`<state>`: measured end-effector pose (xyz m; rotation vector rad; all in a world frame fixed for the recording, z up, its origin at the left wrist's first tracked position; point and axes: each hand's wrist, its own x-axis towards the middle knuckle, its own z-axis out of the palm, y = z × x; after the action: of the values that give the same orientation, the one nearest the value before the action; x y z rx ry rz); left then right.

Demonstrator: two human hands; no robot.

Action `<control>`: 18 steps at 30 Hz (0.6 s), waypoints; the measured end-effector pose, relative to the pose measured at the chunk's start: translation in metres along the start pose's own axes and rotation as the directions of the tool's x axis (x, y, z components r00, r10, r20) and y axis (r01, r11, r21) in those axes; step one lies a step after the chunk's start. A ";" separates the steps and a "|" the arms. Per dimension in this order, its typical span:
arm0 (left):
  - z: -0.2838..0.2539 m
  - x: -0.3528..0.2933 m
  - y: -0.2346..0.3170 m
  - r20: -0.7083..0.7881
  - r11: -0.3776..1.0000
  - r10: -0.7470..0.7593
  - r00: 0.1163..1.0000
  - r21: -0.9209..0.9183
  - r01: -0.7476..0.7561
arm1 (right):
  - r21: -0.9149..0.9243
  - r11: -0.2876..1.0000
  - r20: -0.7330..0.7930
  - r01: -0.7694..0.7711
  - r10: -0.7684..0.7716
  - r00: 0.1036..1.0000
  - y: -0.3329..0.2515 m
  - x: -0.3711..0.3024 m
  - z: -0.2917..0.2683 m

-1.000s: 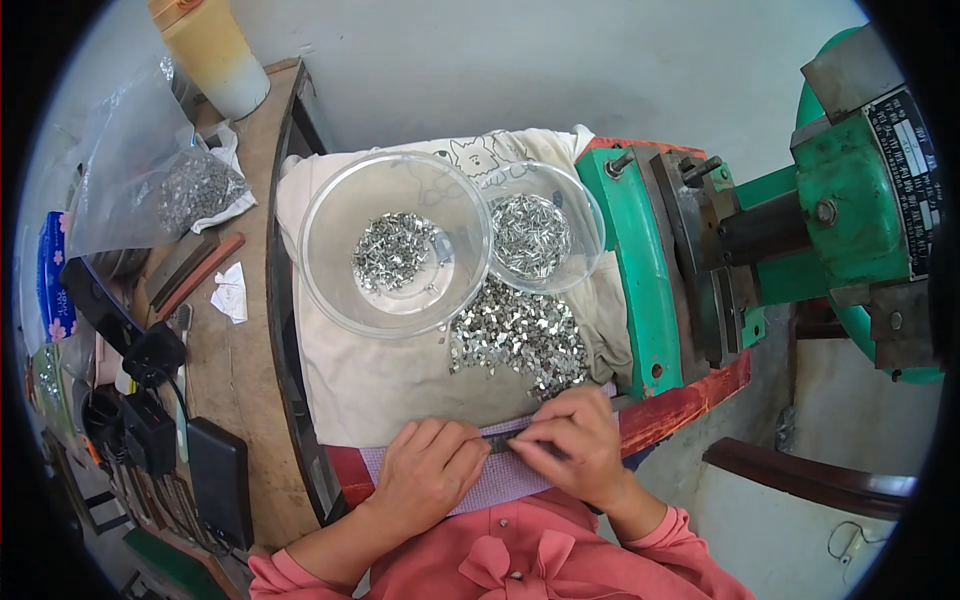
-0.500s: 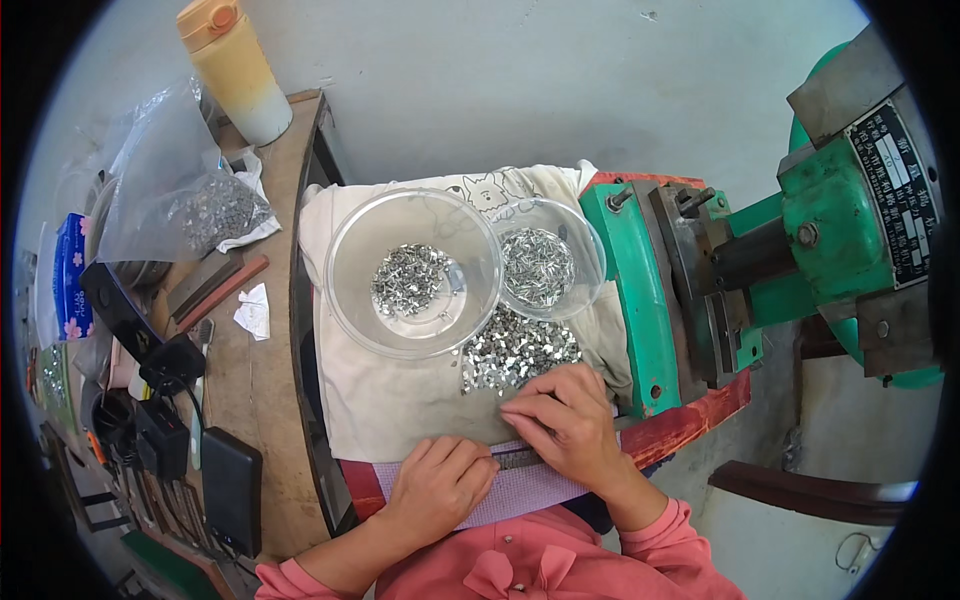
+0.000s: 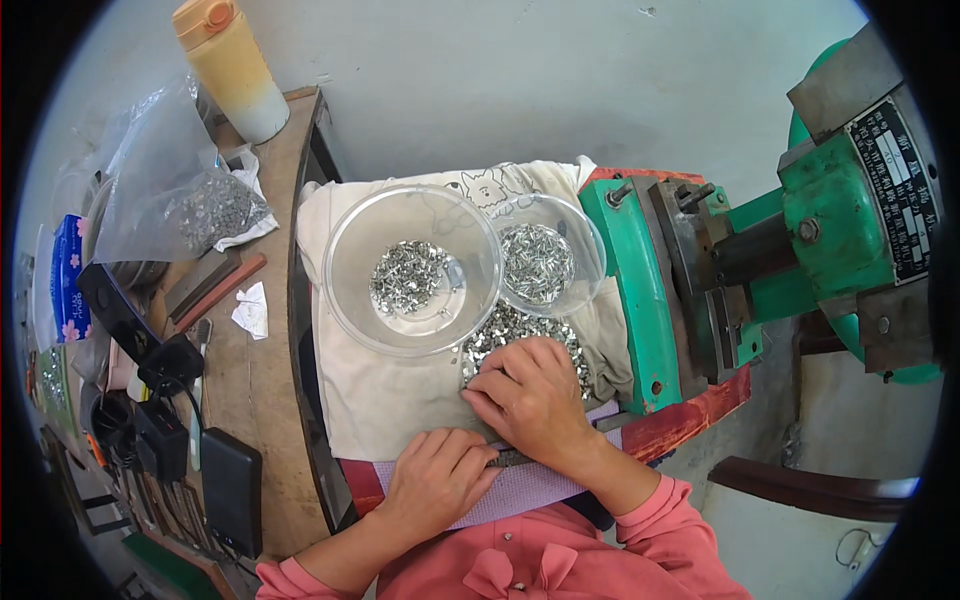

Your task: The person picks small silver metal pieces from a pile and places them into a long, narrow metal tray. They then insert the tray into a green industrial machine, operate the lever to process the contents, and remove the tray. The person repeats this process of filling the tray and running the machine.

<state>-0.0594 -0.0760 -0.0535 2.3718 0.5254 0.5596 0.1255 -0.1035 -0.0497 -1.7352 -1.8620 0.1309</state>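
My left hand rests on the purple mat, its fingers closed on the end of a narrow dark metal strip. The strip lies across the mat and runs under my right wrist. Over the near edge of a pile of small shiny metal pieces is my right hand. Its fingertips are pinched together, and what they hold is too small to make out. Beyond the pile stand a large clear plastic tub and a smaller clear tub, both with small metal parts inside.
A green hand press with a green base stands at the right. On the wooden table at left are a yellow bottle, a clear bag of metal bits, a sharpening stone and a black power bank.
My right hand has moved left and slightly away from me, over the near part of the metal pile. My left hand stays at the strip.
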 end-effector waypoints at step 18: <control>0.000 0.002 0.000 0.029 0.999 -0.007 1.000 -0.033 0.008 | 0.179 0.975 0.072 -0.132 0.121 0.990 -0.004 -0.061 -0.041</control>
<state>-0.0579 -0.0755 -0.0531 2.3426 0.5079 0.5257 0.1396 -0.1741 -0.0353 -1.7377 -1.7214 0.3968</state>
